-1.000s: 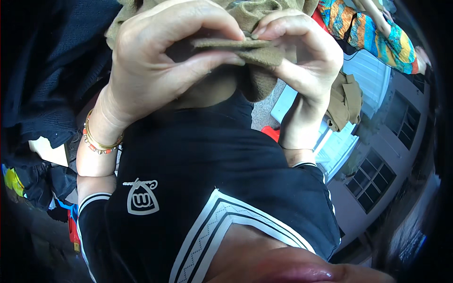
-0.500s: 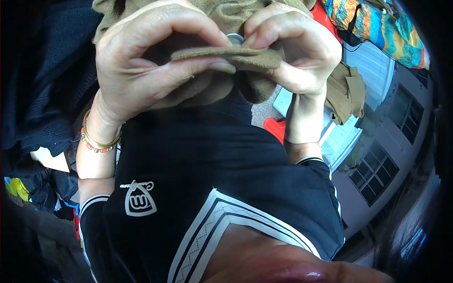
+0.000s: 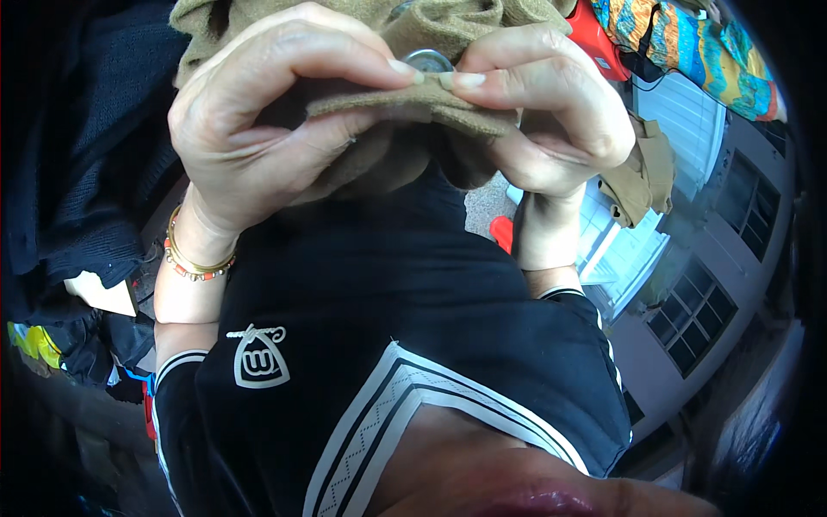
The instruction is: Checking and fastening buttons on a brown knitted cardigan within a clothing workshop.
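Thick tan-brown woollen cloth (image 3: 469,21), part of a garment whose kind I cannot make out, bunches up at the top of the view. My left hand (image 3: 258,103) pinches a folded edge of it between thumb and fingers. On the right, my right hand (image 3: 551,103) grips the same edge, its fingertips close to those of the left. Just behind the fingertips shows a round, shiny button (image 3: 428,60), partly hidden by the cloth edge. Below the hands, the underside of the cloth hangs in shadow.
Dark blue knitted fabric (image 3: 77,129) hangs at the left. Another brown garment piece (image 3: 650,168) lies on white slatted panels (image 3: 624,258) at the right. Red plastic (image 3: 596,43) and a colourful patterned cloth (image 3: 689,52) are at the upper right.
The cloth edge has tilted, and more of the button shows behind it. My right fingertips have shifted along the fold. Both hands keep their hold.
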Tool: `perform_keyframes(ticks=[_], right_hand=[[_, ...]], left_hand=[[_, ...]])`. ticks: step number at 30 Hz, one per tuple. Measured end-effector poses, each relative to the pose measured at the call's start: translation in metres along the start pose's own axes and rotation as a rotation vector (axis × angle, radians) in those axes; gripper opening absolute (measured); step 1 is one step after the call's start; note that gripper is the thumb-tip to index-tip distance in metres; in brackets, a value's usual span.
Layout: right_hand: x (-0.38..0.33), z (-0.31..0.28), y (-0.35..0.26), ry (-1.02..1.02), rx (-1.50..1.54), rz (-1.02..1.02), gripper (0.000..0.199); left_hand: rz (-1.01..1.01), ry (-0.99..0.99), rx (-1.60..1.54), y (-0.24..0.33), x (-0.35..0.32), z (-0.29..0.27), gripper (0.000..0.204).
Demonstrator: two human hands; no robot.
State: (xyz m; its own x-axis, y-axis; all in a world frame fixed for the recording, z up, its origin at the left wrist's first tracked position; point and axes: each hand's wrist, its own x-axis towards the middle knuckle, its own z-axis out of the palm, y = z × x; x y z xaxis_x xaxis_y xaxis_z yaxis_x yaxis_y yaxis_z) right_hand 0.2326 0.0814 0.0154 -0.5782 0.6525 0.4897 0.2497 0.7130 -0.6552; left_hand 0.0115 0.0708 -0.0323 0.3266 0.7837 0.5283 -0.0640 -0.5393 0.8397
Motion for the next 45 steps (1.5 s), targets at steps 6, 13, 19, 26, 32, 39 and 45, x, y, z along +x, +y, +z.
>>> perform_keyframes(ticks=[6, 13, 19, 26, 32, 39, 45], right_hand=[[-0.007, 0.012, -0.004, 0.132, -0.035, -0.011, 0.033], [-0.010, 0.023, -0.012, 0.249, -0.130, 0.028, 0.030], [-0.009, 0.018, -0.029, 0.205, -0.182, 0.046, 0.030], [-0.030, -0.016, -0.053, 0.108, 0.297, 0.082, 0.021], [-0.068, -0.089, -0.115, 0.018, 0.659, -0.281, 0.007], [-0.128, -0.139, -0.125, -0.097, 0.734, -0.014, 0.034], [-0.064, -0.071, -0.093, 0.137, 0.221, 0.404, 0.046]], left_hand=[[0.019, -0.008, 0.051, 0.004, -0.001, 0.000, 0.024], [0.115, 0.000, 0.102, 0.002, -0.001, -0.004, 0.018], [0.210, 0.183, 0.328, 0.011, 0.008, 0.015, 0.026], [-0.238, -0.075, -0.170, 0.008, 0.053, -0.003, 0.037], [-0.355, -0.596, 0.666, -0.019, 0.108, 0.008, 0.043], [-0.086, 0.174, -0.081, 0.053, 0.106, -0.001, 0.017], [0.416, -0.473, 0.209, 0.123, 0.088, 0.072, 0.027]])
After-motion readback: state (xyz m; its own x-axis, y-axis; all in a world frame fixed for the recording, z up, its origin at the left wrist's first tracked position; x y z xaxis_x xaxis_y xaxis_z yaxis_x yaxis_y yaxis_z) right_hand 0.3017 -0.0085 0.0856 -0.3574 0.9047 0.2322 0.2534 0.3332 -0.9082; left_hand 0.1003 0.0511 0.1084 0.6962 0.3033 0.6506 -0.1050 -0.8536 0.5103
